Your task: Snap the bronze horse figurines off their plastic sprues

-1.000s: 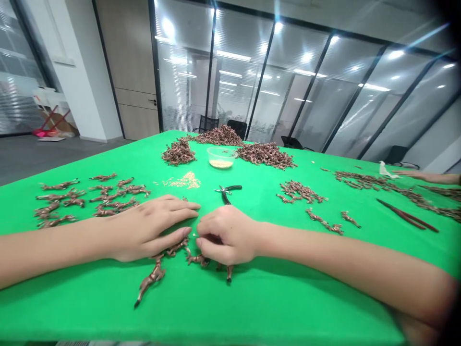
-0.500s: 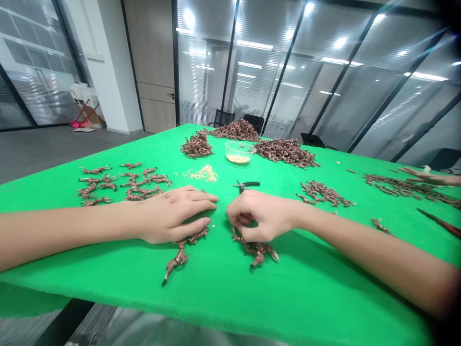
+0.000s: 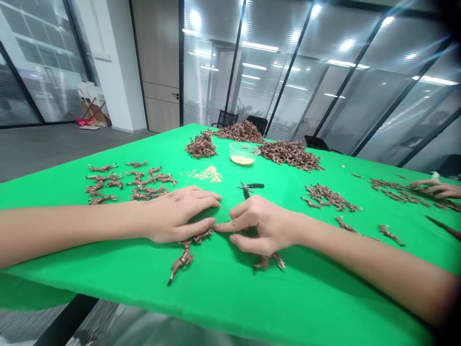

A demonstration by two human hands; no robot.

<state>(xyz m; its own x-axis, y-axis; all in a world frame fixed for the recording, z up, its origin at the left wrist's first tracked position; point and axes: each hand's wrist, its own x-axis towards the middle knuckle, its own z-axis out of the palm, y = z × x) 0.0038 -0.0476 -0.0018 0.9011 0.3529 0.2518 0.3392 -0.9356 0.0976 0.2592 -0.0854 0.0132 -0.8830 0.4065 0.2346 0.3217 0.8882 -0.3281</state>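
My left hand (image 3: 183, 214) lies flat on the green cloth with its fingers stretched out. Under and beside its thumb are small brown horse-like figures, one partly covered and one figure (image 3: 181, 262) in plain sight nearer the edge. My right hand (image 3: 261, 223) reaches toward it; the index finger is extended to the cloth by the left thumb tip, and the thumb stays apart. Whatever lies beneath that fingertip is hidden. Below the right palm, more brown figures (image 3: 264, 262) are partly covered. Just beyond the right hand rest black-handled pliers (image 3: 255, 185).
Loose figures (image 3: 103, 168) spread at left. Tiny pale grains (image 3: 211, 174) lie near a clear plastic bowl (image 3: 245, 150) holding more. Large piles of figures (image 3: 291, 154) stand behind, a smaller pile (image 3: 331, 197) at right. Another person's hand (image 3: 437, 187) is at the far right.
My right hand has stretched its index finger leftward to the left thumb, where a tiny pale grain lay. My left hand keeps its place. The other person's hand has lowered onto the right-hand pile.
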